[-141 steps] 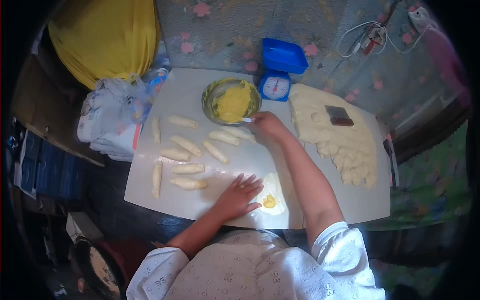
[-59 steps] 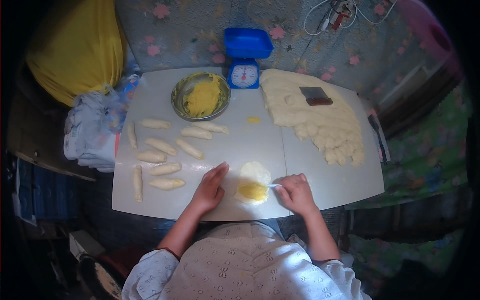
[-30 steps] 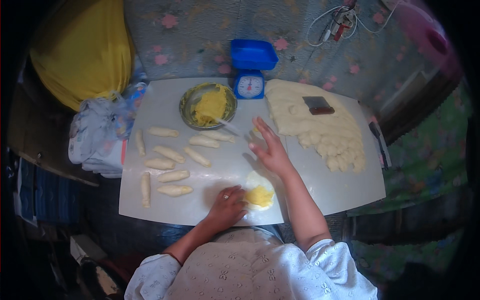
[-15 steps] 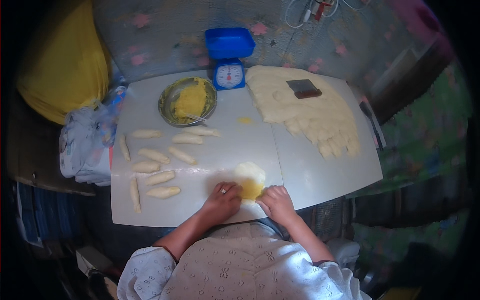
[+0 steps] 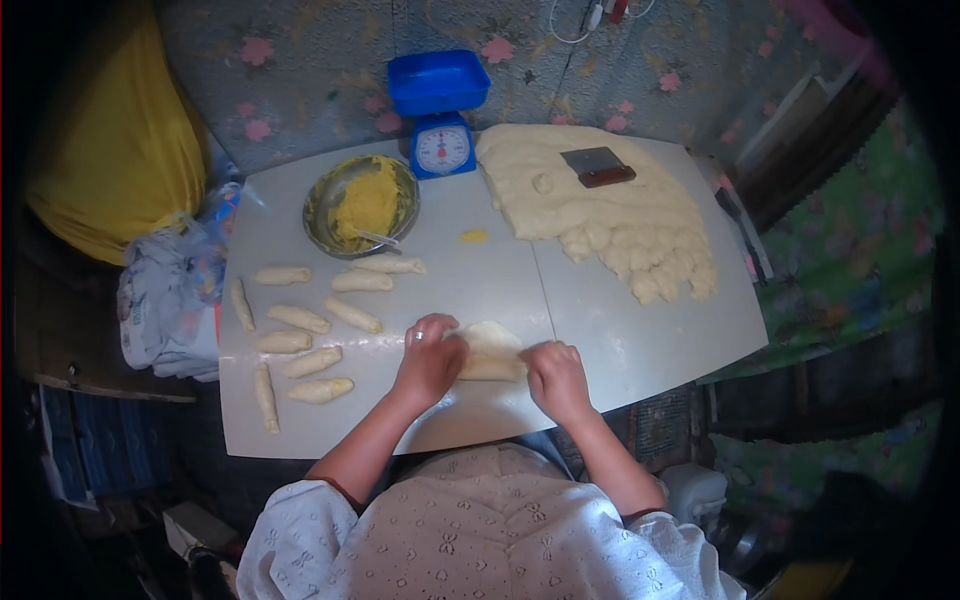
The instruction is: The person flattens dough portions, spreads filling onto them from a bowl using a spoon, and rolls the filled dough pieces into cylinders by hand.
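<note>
A flat piece of dough (image 5: 490, 352) lies near the table's front edge, its near side folded over into a thick roll and its far side still flat. At the left end of the roll, my left hand (image 5: 434, 362), with a ring on one finger, has its fingers curled onto the dough. My right hand (image 5: 556, 378) pinches the right end with bent fingers. The yellow filling once visible on it is now covered by the fold. Several shaped dough rolls (image 5: 319, 390) lie to the left of my hands.
A steel bowl (image 5: 314, 222) holds yellow filling and a spoon. Behind it stands a blue kitchen scale (image 5: 442, 147). A large dough mass (image 5: 540, 205), cut into lumps at its near edge, bears a dough scraper (image 5: 604, 172). A knife (image 5: 738, 218) lies at the right edge.
The near edge of the dough has been folded over the yellow filling, which no longer shows. Both hands have moved slightly away from me with the roll.
</note>
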`<action>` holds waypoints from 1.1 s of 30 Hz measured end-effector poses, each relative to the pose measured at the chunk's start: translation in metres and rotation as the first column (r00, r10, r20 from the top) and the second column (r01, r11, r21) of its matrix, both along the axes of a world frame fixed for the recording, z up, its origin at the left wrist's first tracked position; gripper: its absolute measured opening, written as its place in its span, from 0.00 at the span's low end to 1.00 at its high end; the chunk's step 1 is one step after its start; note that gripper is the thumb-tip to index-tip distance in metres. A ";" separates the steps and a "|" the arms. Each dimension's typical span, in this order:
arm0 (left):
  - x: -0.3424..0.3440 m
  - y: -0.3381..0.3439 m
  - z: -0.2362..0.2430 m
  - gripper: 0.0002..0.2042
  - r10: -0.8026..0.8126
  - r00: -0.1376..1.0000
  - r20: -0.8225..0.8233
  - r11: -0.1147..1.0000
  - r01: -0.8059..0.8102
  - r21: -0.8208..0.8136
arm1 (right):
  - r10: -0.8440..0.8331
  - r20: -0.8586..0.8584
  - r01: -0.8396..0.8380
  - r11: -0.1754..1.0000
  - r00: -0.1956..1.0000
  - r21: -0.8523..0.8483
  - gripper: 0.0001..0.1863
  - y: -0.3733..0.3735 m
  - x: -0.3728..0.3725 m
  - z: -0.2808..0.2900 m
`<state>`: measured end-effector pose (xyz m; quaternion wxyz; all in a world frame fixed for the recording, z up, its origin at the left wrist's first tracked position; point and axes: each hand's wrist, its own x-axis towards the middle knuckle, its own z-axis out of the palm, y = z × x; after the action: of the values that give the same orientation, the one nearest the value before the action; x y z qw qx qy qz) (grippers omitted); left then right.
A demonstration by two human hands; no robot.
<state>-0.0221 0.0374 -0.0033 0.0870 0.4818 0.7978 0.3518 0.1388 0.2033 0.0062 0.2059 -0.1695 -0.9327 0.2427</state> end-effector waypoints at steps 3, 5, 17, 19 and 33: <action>-0.002 -0.007 0.005 0.08 -0.140 0.990 -0.024 0.988 0.138 -0.067 | 0.194 0.049 -0.195 0.981 0.980 0.018 0.07 0.006 0.009 -0.003; 0.004 -0.012 0.017 0.08 -0.135 0.990 -0.050 0.989 0.132 -0.060 | 0.213 0.067 -0.213 0.977 0.975 -0.007 0.08 0.006 0.012 0.008; 0.000 0.001 0.003 0.04 0.089 0.996 -0.011 0.992 -0.090 -0.091 | -0.145 0.042 0.138 0.982 0.989 0.132 0.04 0.002 -0.015 0.000; 0.002 0.002 0.004 0.04 0.153 0.987 -0.056 0.985 -0.156 -0.067 | -0.053 0.043 0.049 0.994 0.998 0.094 0.05 0.007 -0.009 -0.010; -0.007 -0.007 0.011 0.08 -0.035 0.958 -0.286 0.994 0.002 -0.113 | 0.012 0.081 -0.023 0.991 0.997 0.134 0.15 0.011 -0.001 0.000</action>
<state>-0.0288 0.0305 0.0080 0.0002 0.5296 0.8159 0.2322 0.1376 0.2144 0.0060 0.1771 -0.1566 -0.9560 0.1739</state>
